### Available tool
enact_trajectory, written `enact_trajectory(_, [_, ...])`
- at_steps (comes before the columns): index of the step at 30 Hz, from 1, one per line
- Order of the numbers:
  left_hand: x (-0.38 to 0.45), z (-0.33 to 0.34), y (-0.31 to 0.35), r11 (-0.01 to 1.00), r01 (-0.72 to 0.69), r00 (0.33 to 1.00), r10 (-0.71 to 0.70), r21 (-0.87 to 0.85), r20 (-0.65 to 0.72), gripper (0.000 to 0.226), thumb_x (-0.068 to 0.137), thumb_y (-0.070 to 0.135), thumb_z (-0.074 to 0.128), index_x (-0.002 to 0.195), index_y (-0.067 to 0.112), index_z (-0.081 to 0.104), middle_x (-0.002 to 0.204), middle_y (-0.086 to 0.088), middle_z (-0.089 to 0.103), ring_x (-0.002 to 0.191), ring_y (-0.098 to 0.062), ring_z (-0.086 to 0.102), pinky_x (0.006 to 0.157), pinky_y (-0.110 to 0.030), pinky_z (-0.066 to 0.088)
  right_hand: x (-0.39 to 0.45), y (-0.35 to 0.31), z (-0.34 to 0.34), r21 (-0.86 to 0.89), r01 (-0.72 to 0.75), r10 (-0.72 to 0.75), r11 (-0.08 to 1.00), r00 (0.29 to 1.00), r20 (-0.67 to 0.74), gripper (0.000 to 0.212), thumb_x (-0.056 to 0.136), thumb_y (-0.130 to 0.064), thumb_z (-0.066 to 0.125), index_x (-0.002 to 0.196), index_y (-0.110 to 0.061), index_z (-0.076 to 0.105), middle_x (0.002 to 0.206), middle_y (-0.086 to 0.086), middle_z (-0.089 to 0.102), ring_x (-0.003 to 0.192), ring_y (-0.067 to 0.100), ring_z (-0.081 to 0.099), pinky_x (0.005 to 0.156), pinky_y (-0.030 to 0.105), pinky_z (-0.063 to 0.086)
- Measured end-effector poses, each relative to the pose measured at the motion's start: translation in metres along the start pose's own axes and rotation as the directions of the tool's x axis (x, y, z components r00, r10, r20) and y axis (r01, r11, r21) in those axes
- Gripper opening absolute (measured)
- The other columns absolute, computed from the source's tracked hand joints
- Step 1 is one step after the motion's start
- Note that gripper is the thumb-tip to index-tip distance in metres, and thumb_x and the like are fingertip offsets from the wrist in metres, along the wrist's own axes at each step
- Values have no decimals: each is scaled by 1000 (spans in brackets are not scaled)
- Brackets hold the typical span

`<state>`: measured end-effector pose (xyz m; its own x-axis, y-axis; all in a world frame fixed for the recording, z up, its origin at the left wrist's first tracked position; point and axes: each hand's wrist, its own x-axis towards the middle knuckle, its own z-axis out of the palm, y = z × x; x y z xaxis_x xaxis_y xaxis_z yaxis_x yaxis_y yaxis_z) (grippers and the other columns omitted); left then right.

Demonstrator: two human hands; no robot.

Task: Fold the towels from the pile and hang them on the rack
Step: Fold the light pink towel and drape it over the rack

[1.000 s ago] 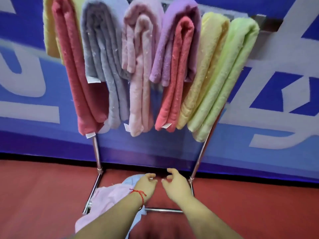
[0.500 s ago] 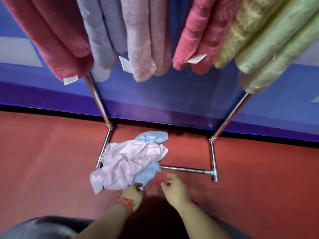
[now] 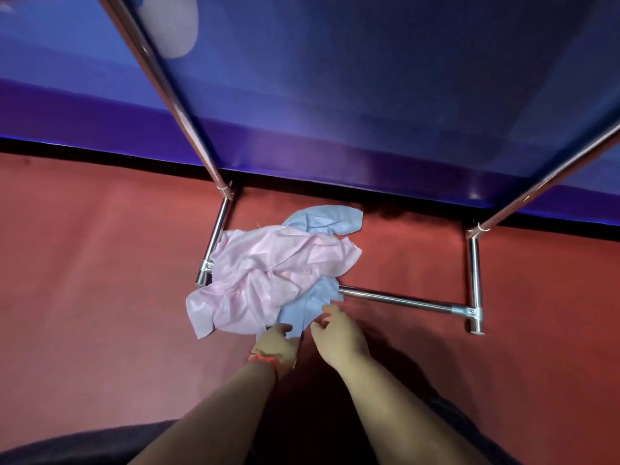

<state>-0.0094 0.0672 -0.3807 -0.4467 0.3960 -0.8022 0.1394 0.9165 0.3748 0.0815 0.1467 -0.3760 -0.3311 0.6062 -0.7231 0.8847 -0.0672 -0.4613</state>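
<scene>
A crumpled pink towel [image 3: 265, 280] lies on the red floor over the left foot of the metal rack [image 3: 402, 301]. Under it a light blue towel [image 3: 322, 219] shows at the far side and again at the near edge. My left hand [image 3: 276, 344], with a red string on the wrist, reaches to the near blue corner, its fingertips at the cloth. My right hand [image 3: 339, 337] hovers just right of that corner with fingers loosely spread, holding nothing. The hung towels are out of view.
The rack's two slanted uprights [image 3: 174, 95] rise to the upper left and upper right. A blue and purple wall panel [image 3: 335, 95] stands behind the rack. Red floor [image 3: 100, 280] spreads left and right of the pile.
My view has dropped from the hung towels down to the floor pile. Both hands have moved down and forward to the near edge of the blue towel.
</scene>
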Motion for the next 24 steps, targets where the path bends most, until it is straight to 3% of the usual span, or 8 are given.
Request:
enact_trajectory(6, [48, -9, 22, 999, -45, 997, 45, 6, -64, 50, 93, 22, 50, 140, 8, 37, 144, -11, 42, 133, -24, 39, 106, -26, 29, 51, -19, 5, -18, 138, -139, 990, 990, -7, 39, 90, -22, 53, 128, -17, 48, 122, 8, 59, 112, 25, 56, 93, 30, 46])
enact_trajectory(9, [70, -16, 30, 998, -23, 996, 17, -63, -88, 49, 92, 18, 50, 138, 7, 38, 142, -13, 44, 129, -27, 43, 105, -31, 36, 75, -23, 6, -3, 152, -152, 988, 988, -31, 44, 89, -24, 55, 132, -18, 47, 123, 6, 60, 115, 25, 54, 96, 34, 45])
enact_trajectory(12, [87, -17, 32, 995, 3, 994, -14, -102, -111, 52, 91, 13, 49, 140, 5, 34, 141, -15, 44, 129, -27, 43, 99, -25, 34, 97, -20, 7, -76, 170, -171, 983, 985, -8, 48, 89, -27, 52, 135, -22, 43, 130, 3, 56, 123, 26, 49, 98, 35, 44])
enact_trajectory(15, [102, -15, 28, 981, 31, 990, -56, -193, -126, 59, 88, 10, 55, 141, 6, 29, 136, -16, 47, 121, -28, 49, 86, -23, 38, 117, -18, 8, -144, 191, -190, 971, 982, 19, 52, 91, -20, 47, 141, -23, 36, 143, 1, 44, 129, 25, 43, 100, 33, 39])
enact_trajectory(20, [114, -7, 22, 960, 29, 992, -61, -279, -106, 71, 86, 7, 57, 146, 8, 19, 143, -15, 38, 127, -26, 44, 89, -20, 34, 142, -14, 15, -225, 269, -234, 937, 957, 171, 69, 91, -10, 43, 151, -23, 9, 158, 2, 11, 142, 21, 23, 111, 31, 26])
enact_trajectory(22, [113, -1, 24, 945, 23, 993, -59, -325, -100, 75, 86, 7, 58, 147, 9, 15, 145, -14, 35, 130, -25, 40, 92, -19, 31, 145, -11, 17, -260, 253, -194, 932, 953, 231, 76, 90, -7, 44, 151, -24, 2, 158, 3, 11, 142, 25, 24, 112, 31, 28])
enact_trajectory(24, [112, 2, 26, 945, 12, 994, -46, -328, -97, 74, 85, 9, 61, 146, 9, 18, 136, -12, 45, 122, -23, 46, 87, -17, 31, 145, -8, 18, -282, 237, -179, 930, 960, 215, 76, 91, -11, 48, 151, -23, 2, 156, 6, 18, 139, 28, 29, 109, 32, 32])
